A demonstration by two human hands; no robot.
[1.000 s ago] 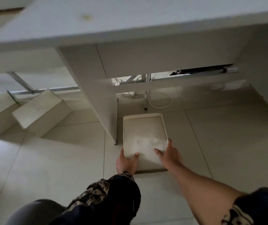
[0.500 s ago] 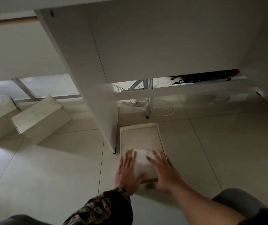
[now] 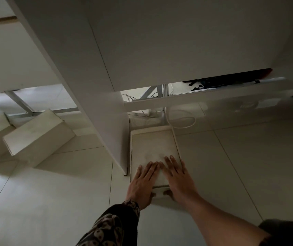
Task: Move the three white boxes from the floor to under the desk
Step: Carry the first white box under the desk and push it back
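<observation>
Lying flat on the floor (image 3: 248, 166) under the desk (image 3: 177, 41), beneath both spread palms, left hand (image 3: 142, 183) and right hand (image 3: 178, 178) pressing its near end: dusty white box (image 3: 153, 146).

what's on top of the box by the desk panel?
Both hands lie flat on the white box: left hand and right hand, thumbs on its near end. The far part of the lid is bare; whatever is under the palms is hidden.

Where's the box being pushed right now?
In the head view, the white box lies flat on the floor just right of the desk's side panel, both hands on its near end.
</observation>
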